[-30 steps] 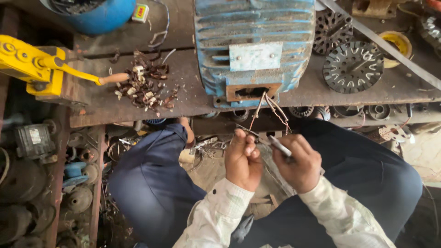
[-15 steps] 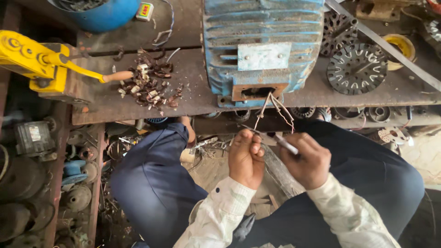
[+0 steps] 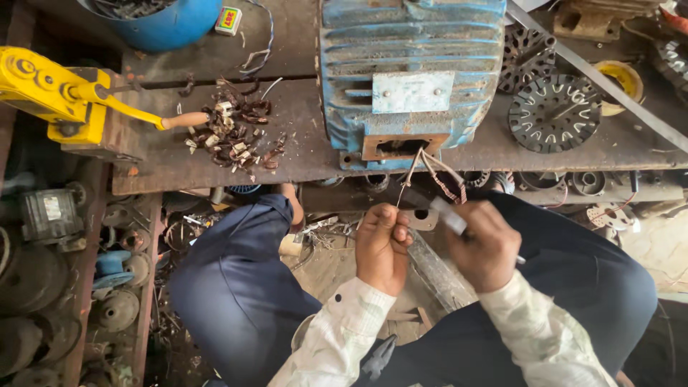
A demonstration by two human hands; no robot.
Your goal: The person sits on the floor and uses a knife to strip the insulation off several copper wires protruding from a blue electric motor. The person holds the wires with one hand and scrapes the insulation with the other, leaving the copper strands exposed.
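Hands: both up in front of the person's lap, just below the worktop edge, busy with the lead wires (image 3: 430,168) hanging out of the blue motor (image 3: 412,72).
Left hand (image 3: 382,247): fingers pinched shut on the end of one thin wire, which runs taut up to the motor's terminal opening (image 3: 403,147).
Right hand (image 3: 486,247): curled closed around a slim light-coloured tool (image 3: 450,217), tip pointing up-left toward the wires. It's motion-blurred, so can't tell exactly what the tool is.
Where the wires are: a small bundle coming out of the rectangular opening low on the motor's front face, dangling over the worktop (image 3: 179,168) edge, between the motor and the hands.
What just changed: the left hand's pinch sits higher and closer to the motor than half a second ago, and the wire looks straighter. The right hand has swung its tool in nearer to the bundle.
What that means: my guess, the wire is now held steady enough to be worked on with the tool.
Versus a second ago: both hands were lower and closer together; the view has also tipped so the motor sits more central.
Around: yellow hand tool (image 3: 64,97) clamped at the left, a pile of scrap bits (image 3: 233,136) beside its handle, a dark slotted disc (image 3: 555,115) right of the motor.
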